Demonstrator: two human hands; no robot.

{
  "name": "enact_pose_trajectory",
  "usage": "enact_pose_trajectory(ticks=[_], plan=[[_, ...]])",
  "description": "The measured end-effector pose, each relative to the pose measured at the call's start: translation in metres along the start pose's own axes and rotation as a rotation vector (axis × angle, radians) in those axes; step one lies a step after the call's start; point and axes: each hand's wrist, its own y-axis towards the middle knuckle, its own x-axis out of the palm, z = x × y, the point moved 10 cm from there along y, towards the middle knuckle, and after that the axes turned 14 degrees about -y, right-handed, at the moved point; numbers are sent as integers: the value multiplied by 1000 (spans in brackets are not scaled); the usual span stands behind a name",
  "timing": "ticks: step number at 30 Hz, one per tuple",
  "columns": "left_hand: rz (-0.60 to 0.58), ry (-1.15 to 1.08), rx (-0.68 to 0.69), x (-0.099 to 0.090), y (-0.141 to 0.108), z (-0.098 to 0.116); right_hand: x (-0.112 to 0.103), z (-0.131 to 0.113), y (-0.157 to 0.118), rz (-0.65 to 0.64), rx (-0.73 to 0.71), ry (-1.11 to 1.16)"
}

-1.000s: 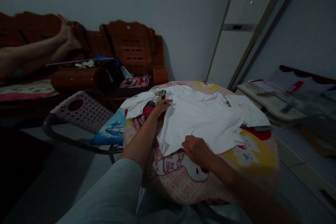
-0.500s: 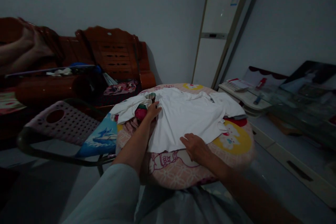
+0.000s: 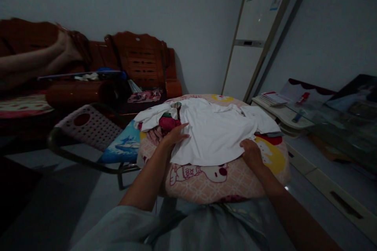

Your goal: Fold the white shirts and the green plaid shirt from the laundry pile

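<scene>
A white shirt lies spread out over a round table with a pink patterned cover. My left hand is at the shirt's left edge, fingers apart and stretched toward the cloth. At the lower right corner of the shirt, my right hand has its fingers closed on the hem. Left of the shirt are bunched white cloth and a dark red cloth. More folded white and grey cloth shows to its right.
A chair with a woven back and blue seat stands left of the table. Behind are wooden seats and a person's bare legs. A glass-topped cabinet is at the right.
My right hand has moved right along the hem to the shirt's corner. My left hand has come down the left edge, its fingers now apart. The front hem lies straighter, and the view has turned left.
</scene>
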Motion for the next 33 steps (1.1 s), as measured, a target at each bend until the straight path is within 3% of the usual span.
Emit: enact_pose_trajectory(ticks=[6,10,13,18,22,24,27,30,33], plan=[[-107,-99,-38,1,-43,-7,-30,16,-1,186,-41,64],[-89,-144,-29,-8,-60,-6,-19,22,-7,114,-56,-6],[-188,-211,-31,-4,-71,1,-6,28,-10,43,-42,-25],[-258,-302,-72,-1,-82,5,-18,38,-14,136,-27,-14],[-257,-270,-73,-2,-84,0,-6,30,-19,17,-101,-29],[-258,-259,-66,-2,-84,-4,-9,24,-17,36,-95,23],[-233,-286,-70,-4,-83,-10,-25,-5,-6,98,-160,243],[-180,-383,-94,-7,-81,-15,-37,-64,7,34,-328,505],[-140,-495,-112,-8,-79,-16,-47,-128,6,7,-501,598]])
